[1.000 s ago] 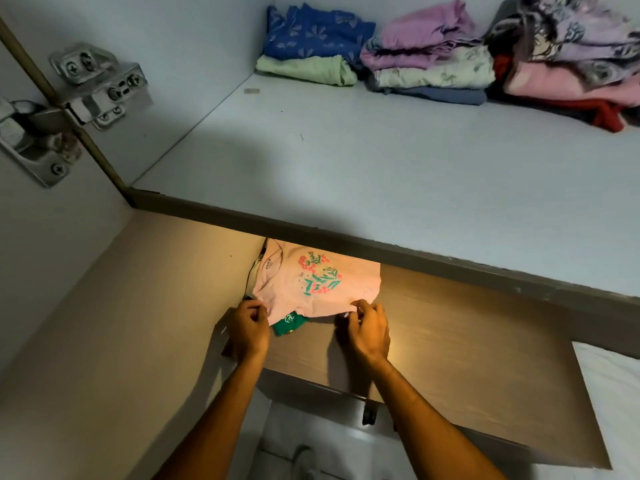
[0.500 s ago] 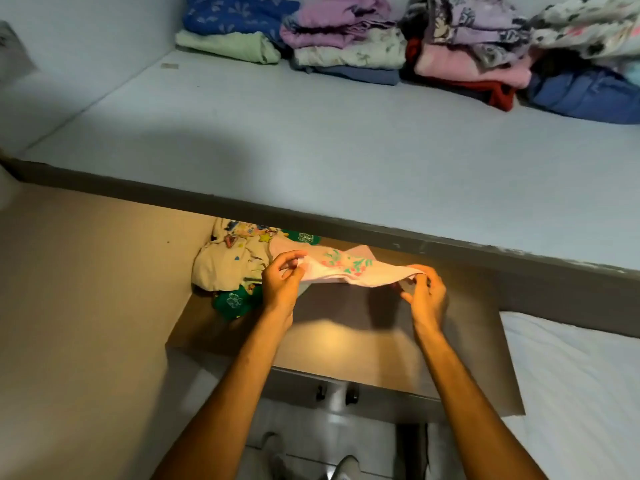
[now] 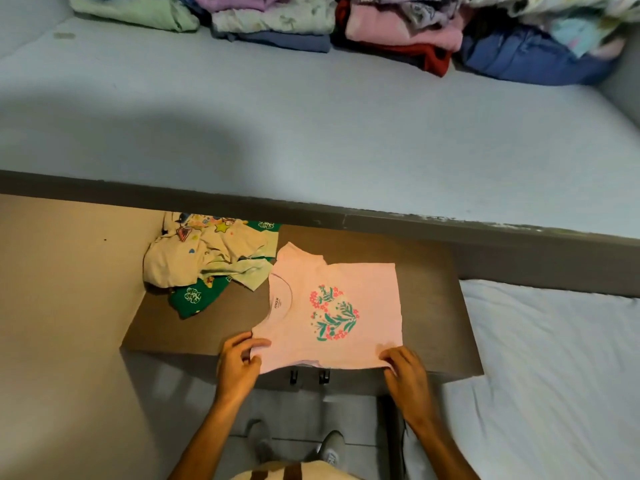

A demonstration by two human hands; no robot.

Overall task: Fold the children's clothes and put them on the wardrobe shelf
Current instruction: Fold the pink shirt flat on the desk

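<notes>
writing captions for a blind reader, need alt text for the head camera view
Both hands, left hand and right hand, pinch the near edge of a pink floral t-shirt spread flat on a brown shelf. Crumpled clothes lie to its left; folded stacks line the upper shelf.

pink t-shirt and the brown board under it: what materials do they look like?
Pink t-shirt: looks like soft knit cotton jersey, matte; it lies limp with small wrinkles, and the floral motif looks printed on. Brown board: probably laminated particleboard with a wood-grain finish, low sheen; flat, rigid, faint streaked grain, straight thin edge. Neither can be confirmed by look alone.
</notes>
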